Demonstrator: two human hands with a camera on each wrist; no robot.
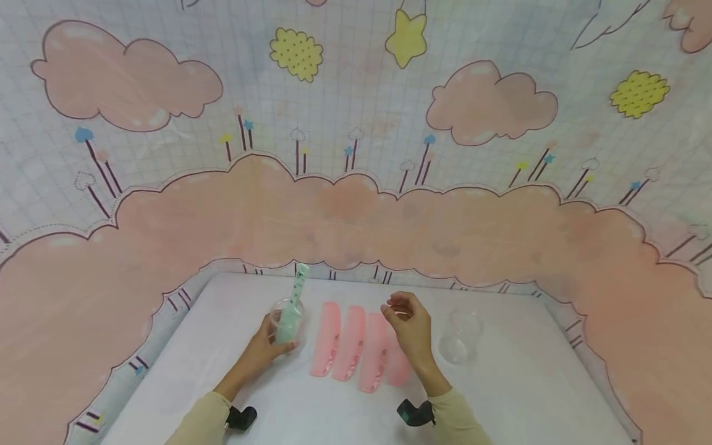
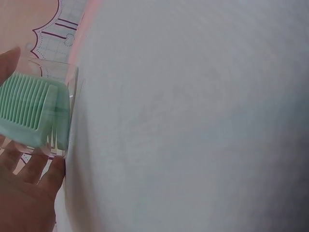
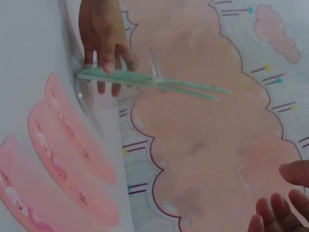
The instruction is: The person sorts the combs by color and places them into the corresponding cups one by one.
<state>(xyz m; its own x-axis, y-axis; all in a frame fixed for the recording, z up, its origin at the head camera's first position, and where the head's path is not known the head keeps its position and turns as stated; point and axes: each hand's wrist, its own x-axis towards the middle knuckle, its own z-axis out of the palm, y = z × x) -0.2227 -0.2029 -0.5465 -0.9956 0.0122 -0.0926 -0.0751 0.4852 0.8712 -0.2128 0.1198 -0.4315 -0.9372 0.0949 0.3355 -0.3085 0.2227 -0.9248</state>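
Note:
My left hand (image 1: 264,346) holds a clear plastic cup (image 2: 53,67), thumb on one side and fingers on the other. Inside the cup stand green combs (image 1: 288,321), teeth down and handles poking out above the rim; the right wrist view shows two handles. Several pink combs (image 1: 326,340) with small printed figures lie side by side on the table, right of the cup. Above the rightmost of them hovers my right hand (image 1: 411,324), partly covering it. Its fingers are loosely bent, with nothing between them in the right wrist view (image 3: 282,208).
Another clear plastic cup (image 1: 458,346) is on the white table (image 1: 517,383), right of my right hand. Behind the table rises a backdrop (image 1: 356,210) printed with clouds and stars. Black devices (image 1: 414,413) are strapped at both wrists.

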